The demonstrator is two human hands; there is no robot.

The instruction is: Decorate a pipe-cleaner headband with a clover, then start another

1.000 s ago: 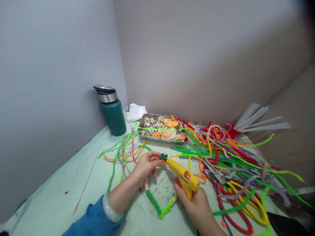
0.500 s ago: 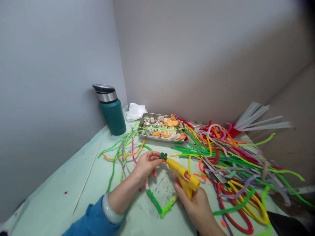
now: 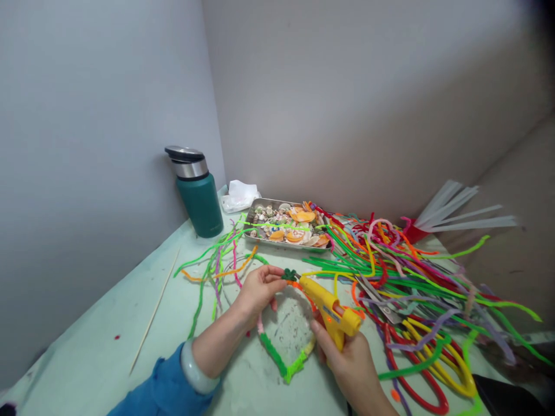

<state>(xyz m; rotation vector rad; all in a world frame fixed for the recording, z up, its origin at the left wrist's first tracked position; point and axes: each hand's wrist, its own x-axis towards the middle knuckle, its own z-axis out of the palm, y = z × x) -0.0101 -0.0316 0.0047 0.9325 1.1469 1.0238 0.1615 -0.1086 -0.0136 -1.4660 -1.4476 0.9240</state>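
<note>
A: Left hand [image 3: 255, 290]?
B: Fingertips pinched shut on a small dark green knot [image 3: 288, 274], part of a pipe-cleaner loop [image 3: 281, 361] lying on the table [image 3: 108, 341]. The loop runs from the knot down through pink and green to a lime corner near the table's front edge.

A: Right hand [image 3: 347, 361]?
B: Wrapped closed around the grip of a yellow glue gun [image 3: 330, 311], forefinger by the trigger. Nozzle points up-left, tip just beside the green knot; cannot tell if it touches.

A: Surroundings?
B: Big tangle of loose pipe cleaners [image 3: 403, 271] to the right of the hands, a thinner scatter to the left. Metal tray of shells [image 3: 288, 226] behind, against the wall. Teal flask [image 3: 197, 193] in the corner, crumpled white tissue [image 3: 239, 195] beside it. Thin wooden stick [image 3: 154, 312] on the table's left side. Clear glue sticks [image 3: 459, 208] in a red holder at far right.
</note>
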